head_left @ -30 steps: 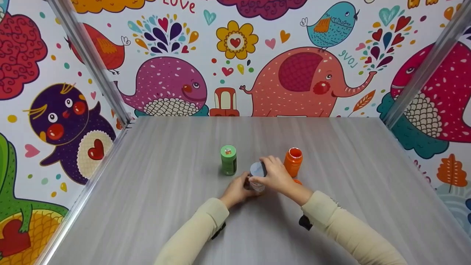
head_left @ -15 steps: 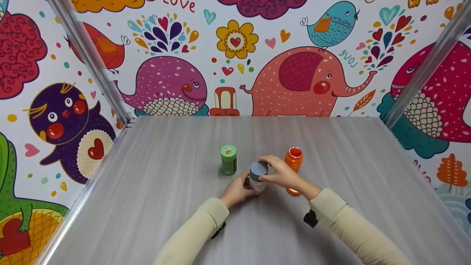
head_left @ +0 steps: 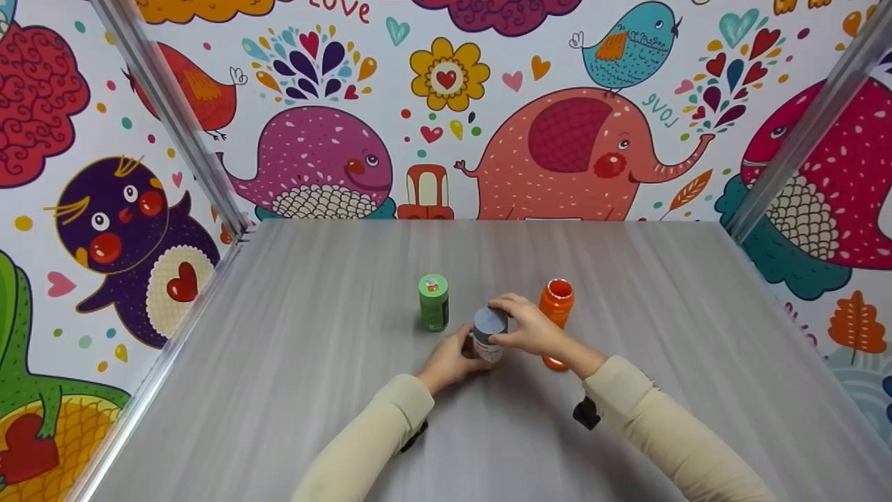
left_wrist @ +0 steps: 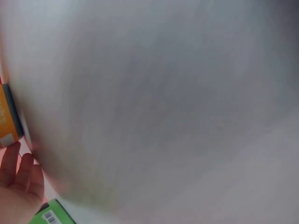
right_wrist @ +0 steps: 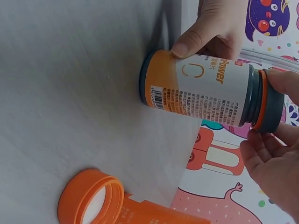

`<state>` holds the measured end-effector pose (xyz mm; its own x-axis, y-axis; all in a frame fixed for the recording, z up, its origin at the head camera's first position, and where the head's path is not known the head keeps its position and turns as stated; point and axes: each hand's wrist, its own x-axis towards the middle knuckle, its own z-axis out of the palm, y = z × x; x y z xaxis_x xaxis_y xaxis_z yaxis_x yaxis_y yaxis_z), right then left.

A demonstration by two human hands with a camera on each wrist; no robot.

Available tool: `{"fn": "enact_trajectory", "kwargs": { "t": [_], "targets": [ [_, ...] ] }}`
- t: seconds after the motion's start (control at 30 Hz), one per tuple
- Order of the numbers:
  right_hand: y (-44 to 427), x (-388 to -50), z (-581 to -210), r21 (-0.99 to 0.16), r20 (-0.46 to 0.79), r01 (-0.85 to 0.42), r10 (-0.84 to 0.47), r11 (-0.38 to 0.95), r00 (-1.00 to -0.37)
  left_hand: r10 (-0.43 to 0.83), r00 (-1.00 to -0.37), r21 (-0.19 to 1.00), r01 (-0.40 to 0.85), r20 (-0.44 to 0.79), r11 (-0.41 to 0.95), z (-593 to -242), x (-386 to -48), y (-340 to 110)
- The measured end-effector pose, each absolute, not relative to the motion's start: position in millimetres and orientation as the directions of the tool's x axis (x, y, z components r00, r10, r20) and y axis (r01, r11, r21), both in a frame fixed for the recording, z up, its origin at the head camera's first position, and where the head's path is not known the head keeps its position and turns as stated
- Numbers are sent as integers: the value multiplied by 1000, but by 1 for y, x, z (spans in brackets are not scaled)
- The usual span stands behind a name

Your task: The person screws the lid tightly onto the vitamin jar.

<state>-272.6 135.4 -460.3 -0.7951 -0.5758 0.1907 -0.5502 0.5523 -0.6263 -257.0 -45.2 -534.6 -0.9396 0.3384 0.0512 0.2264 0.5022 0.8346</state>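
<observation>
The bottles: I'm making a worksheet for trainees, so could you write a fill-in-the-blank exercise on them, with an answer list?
The left hand holds the middle bottle while the right hand grips its ____.
In the head view, the leftmost bottle is coloured ____.
Counting the held one, that view shows ____ bottles.
The loose lid on the table is coloured ____.

Missing words: lid; green; three; orange.

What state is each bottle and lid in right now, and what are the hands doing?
Green bottle: upright, lid on.
Orange bottle: upright, mouth open.
Orange lid: off, inner side up on the table.
White-and-orange bottle: roughly upright.
Grey lid: at that bottle's mouth; tightness unclear.
Left hand: grips bottle.
Right hand: pinches grey lid.
</observation>
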Motion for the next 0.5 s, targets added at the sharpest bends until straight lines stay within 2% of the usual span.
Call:
{"fn": "enact_trajectory", "kwargs": {
  "t": [0.2,0.5],
  "targets": [
    [133,-270,-461,-629,180,-513,-532,585,-827,332,-943,833,206,28,514,-533,-256,-45],
    [125,-263,-468,-665,196,-403,-373,629,-907,334,-942,829,210,31,518,-533,-255,-45]
  ]
}}
